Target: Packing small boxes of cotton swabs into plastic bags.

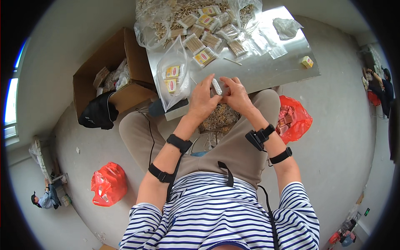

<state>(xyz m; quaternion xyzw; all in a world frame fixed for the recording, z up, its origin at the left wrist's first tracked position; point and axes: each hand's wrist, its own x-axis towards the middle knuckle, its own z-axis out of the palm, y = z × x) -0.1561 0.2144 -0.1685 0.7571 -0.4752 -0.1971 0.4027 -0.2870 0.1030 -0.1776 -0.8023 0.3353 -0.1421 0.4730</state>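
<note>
Between my two hands, at the table's near edge, is a small pack of cotton swabs (216, 87), its white tips facing up. My left hand (201, 100) grips its left side, fingers curled and thumb reaching under. From the other side my right hand (237, 96) closes on it with thumb and fingertips. To the left stands an open clear plastic bag (166, 93) with yellow-labelled swab packs (171, 72) in it. Beyond my hands lie several more bagged swab packs (205, 57) and a single loose swab (232, 61).
Loose wooden sticks (164, 27) fill a large clear bag on the metal table (266, 77). Flat clear sleeves (266, 41) and a yellow box (307, 62) lie right. A cardboard box (135, 62) stands left. Red bags (109, 183) sit on the floor. Other people (46, 198) sit far off.
</note>
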